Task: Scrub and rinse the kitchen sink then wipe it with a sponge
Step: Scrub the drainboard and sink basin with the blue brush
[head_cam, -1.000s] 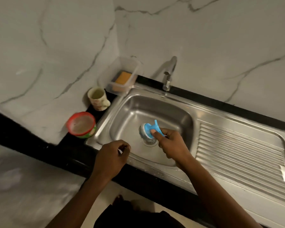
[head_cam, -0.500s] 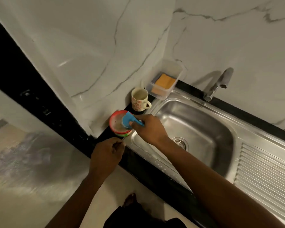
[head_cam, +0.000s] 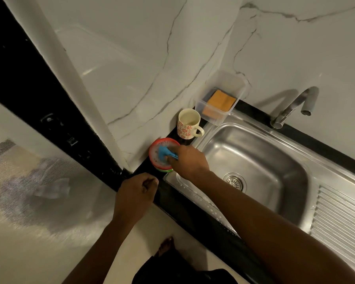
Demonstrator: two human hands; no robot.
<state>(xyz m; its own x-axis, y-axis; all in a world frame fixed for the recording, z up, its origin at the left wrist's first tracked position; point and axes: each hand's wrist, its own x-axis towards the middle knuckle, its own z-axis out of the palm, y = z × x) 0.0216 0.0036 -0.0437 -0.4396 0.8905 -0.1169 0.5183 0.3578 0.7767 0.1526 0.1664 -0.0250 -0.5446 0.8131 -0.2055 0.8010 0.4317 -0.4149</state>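
Head view looks down on my right hand [head_cam: 190,160], reached across to the left of the sink [head_cam: 264,158], its fingers curled round the handle of the blue scrubber [head_cam: 164,153]. The scrubber's head sits down inside the red-rimmed soap tub [head_cam: 151,149], which shows foam on its surface and stands on the black counter [head_cam: 193,212] just beside the sink's left rim. My left hand [head_cam: 136,191] is curled into a fist at the counter's front edge, near the tub but apart from it, and I see nothing held in it. Behind the tub stands a patterned mug [head_cam: 189,125], upright, handle turned toward the sink. Further back, against the marble wall, a clear plastic box [head_cam: 200,108] holds the orange sponge [head_cam: 220,101], well apart from both hands. The steel basin lies to the right of my right hand, with the drain strainer [head_cam: 235,180] just past my forearm, the tap [head_cam: 291,107] at the back rim and the ribbed drainboard [head_cam: 340,218] on its right side.
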